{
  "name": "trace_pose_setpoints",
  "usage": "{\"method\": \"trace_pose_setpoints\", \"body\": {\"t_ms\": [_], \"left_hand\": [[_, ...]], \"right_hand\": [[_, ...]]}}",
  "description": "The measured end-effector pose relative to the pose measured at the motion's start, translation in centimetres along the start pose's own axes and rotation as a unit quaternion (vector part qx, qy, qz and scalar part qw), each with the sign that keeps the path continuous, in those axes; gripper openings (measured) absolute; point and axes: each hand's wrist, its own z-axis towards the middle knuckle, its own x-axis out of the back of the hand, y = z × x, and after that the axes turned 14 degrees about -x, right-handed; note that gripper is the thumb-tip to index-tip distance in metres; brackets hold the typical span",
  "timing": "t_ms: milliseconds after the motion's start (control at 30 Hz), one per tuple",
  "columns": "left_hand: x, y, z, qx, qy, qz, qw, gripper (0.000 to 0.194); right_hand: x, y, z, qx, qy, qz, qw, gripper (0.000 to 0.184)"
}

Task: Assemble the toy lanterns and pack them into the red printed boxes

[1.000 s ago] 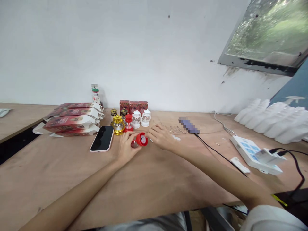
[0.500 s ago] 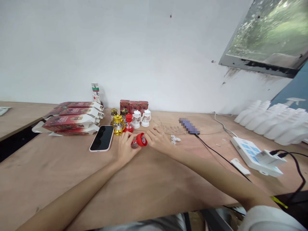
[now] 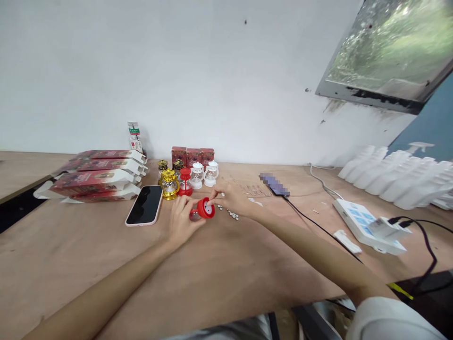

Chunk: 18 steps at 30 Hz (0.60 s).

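Observation:
My left hand (image 3: 182,219) is wrapped around a small red lantern (image 3: 205,208), tipped on its side with its round base turned to the right. A finger of my right hand (image 3: 230,198) touches the pale underside of that base. The other fingers are curled, and a small white piece (image 3: 222,194) shows among them. Several small white discs (image 3: 232,215) lie on the table just below my right hand. Behind my left hand stand a gold lantern (image 3: 170,185), another red lantern (image 3: 185,182), white lanterns (image 3: 211,174) and dark ones (image 3: 163,166).
A pink-edged phone (image 3: 145,206) lies left of my left hand, near flattened red boxes (image 3: 92,178). Small red boxes (image 3: 186,156) stand against the wall. Thin wire pieces (image 3: 255,190), a cabled phone (image 3: 275,184), a power strip (image 3: 366,226) and white bottles (image 3: 392,177) are to the right.
My right hand has opened its grip somewhat and put a finger on the lantern's base. The white discs below it show more separately. The view has shifted slightly.

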Motion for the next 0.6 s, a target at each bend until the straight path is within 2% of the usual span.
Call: {"method": "trace_pose_setpoints", "body": {"t_ms": [133,167,233,267,333,467,600], "left_hand": [[0.0,0.0,0.0,-0.016,0.009,-0.016,1.000,0.034],[0.0,0.1,0.0,-0.019,0.007,-0.018,1.000,0.034],[0.0,0.1,0.0,-0.026,0.002,-0.014,1.000,0.035],[0.0,0.1,0.0,-0.030,-0.001,-0.010,0.999,0.035],[0.0,0.1,-0.1,-0.039,-0.005,-0.004,0.999,0.035],[-0.1,0.1,-0.1,-0.041,0.008,-0.022,0.999,0.033],[-0.2,0.0,-0.1,-0.016,0.021,-0.050,0.998,0.033]], "right_hand": [[0.6,2.1,1.6,-0.034,-0.076,0.081,0.993,0.027],[1.0,3.0,2.3,-0.053,-0.074,0.077,0.993,0.028],[1.9,4.9,4.1,-0.132,-0.001,0.012,0.991,0.027],[2.3,6.0,5.1,-0.206,0.060,-0.042,0.976,0.028],[2.6,8.0,6.9,-0.275,0.101,-0.078,0.953,0.040],[1.7,10.9,9.8,-0.373,0.107,-0.103,0.916,0.076],[0.5,12.0,11.2,-0.409,0.105,-0.094,0.902,0.086]]}}
